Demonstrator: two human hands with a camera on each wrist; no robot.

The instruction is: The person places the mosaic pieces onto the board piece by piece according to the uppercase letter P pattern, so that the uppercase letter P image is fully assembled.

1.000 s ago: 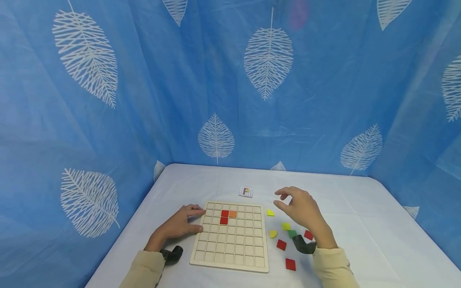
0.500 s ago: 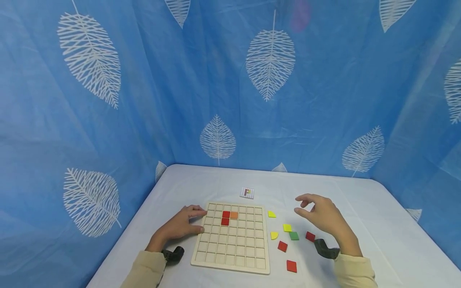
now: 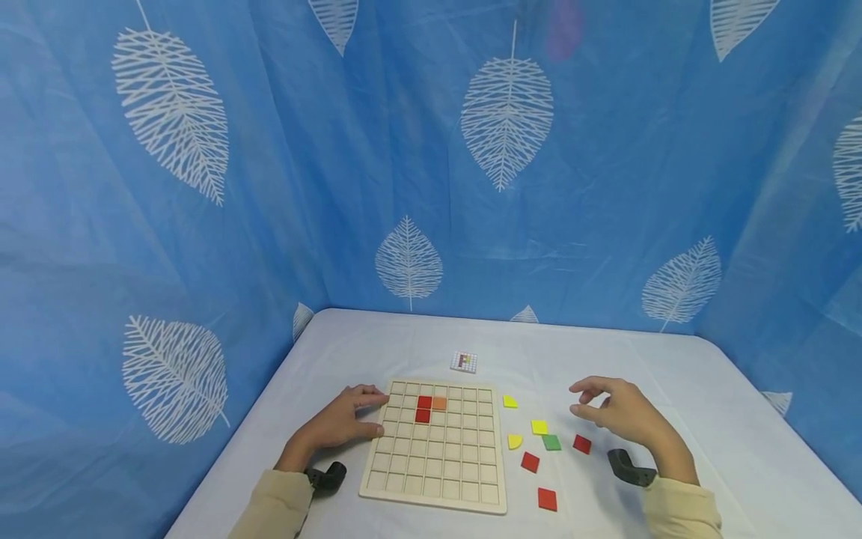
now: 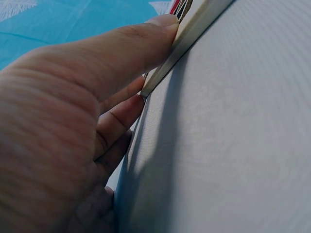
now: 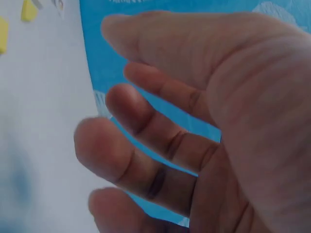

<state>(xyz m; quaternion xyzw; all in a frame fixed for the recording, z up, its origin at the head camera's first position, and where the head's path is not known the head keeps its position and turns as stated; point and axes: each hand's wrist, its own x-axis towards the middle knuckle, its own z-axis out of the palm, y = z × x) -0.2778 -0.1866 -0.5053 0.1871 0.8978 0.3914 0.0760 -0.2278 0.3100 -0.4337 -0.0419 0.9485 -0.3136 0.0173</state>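
Note:
A pale wooden grid board (image 3: 431, 470) lies on the table, with two red square tiles (image 3: 422, 415) and an orange tile (image 3: 439, 404) in its upper cells. My left hand (image 3: 343, 419) rests at the board's left edge; in the left wrist view the thumb (image 4: 141, 41) and fingertips touch its side. Off to the right, my right hand (image 3: 622, 412) hovers above the table with fingers loosely bent. Nothing sits between its thumb and fingers in the right wrist view. Nearest below it is a loose red tile (image 3: 582, 445).
Between board and right hand lie a green tile (image 3: 551, 442), a yellow square tile (image 3: 539, 427), a yellow rounded tile (image 3: 515, 442), another yellow piece (image 3: 509, 402) and two more red tiles (image 3: 547, 499). A small pattern card (image 3: 464, 362) lies behind the board. Blue curtains surround the table.
My right hand has moved right and nearer to me, away from the board and past the loose tiles. The left hand stays at the board's edge. The view has shifted slightly.

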